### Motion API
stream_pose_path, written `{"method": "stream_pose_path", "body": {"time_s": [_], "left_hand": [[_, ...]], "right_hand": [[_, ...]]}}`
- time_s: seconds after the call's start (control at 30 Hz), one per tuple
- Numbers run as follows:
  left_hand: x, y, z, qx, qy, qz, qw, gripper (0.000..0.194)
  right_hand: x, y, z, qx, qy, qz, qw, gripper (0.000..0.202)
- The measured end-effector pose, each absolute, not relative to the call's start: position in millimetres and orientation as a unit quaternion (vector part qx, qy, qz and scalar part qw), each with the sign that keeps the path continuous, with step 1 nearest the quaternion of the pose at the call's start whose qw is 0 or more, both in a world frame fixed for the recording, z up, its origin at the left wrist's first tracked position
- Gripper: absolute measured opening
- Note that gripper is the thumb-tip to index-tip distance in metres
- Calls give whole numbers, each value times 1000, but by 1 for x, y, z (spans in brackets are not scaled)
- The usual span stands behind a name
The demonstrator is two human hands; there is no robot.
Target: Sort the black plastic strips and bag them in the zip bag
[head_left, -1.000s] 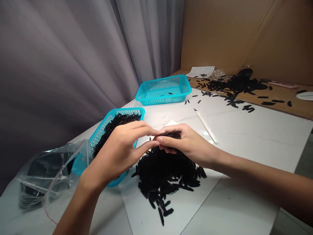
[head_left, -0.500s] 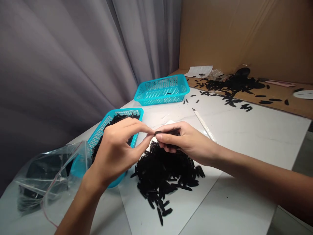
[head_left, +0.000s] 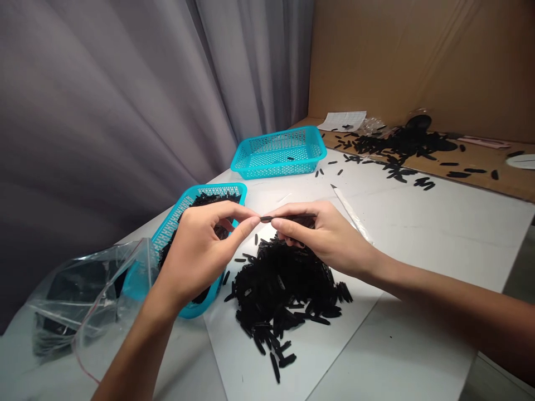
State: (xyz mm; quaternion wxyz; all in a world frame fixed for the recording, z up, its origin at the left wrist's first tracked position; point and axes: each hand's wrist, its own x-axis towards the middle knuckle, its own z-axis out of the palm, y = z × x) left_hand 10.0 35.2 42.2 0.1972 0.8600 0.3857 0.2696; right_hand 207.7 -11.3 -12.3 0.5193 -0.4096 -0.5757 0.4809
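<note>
The left hand (head_left: 204, 245) is pinching one end of a black strip (head_left: 266, 219) between thumb and fingertip; the right hand (head_left: 328, 228) is gripping its other end. The strip is lying roughly level, bridging the narrow gap between both hands. More black pieces (head_left: 305, 216) are showing inside the right hand, in a number I cannot tell. Below, a black pile (head_left: 288, 284) is resting on a sheet (head_left: 259, 384). A filled basket (head_left: 169, 228) is standing partly behind the left hand.

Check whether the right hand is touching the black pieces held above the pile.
Touching. The head view shows the right hand gripping the black pieces between its thumb and fingers.
</note>
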Motion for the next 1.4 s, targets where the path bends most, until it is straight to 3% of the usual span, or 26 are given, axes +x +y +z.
{"method": "stream_pose_path", "body": {"time_s": [0.2, 0.47, 0.57, 0.7, 0.8, 1.07, 1.4], "left_hand": [[10, 32, 43, 867, 387, 265, 171, 10], [14, 32, 43, 866, 355, 300, 185, 11], [13, 35, 42, 885, 299, 331, 133, 2], [10, 37, 40, 914, 188, 360, 10, 10], [9, 38, 39, 908, 174, 381, -23, 8], [11, 35, 43, 896, 275, 341, 78, 7], [12, 36, 41, 825, 344, 301, 332, 21]], "right_hand": [[209, -12, -11, -399, -558, 499, 530, 20], [209, -9, -9, -352, -464, 621, 525, 23], [209, -11, -7, -354, -440, 634, 528, 22], [209, -13, -6, -350, -447, 630, 529, 22], [209, -12, -7, -343, -457, 628, 528, 23], [210, -11, -11, -335, -483, 620, 520, 26], [209, -13, -7, -310, -433, 681, 502, 28]]}}
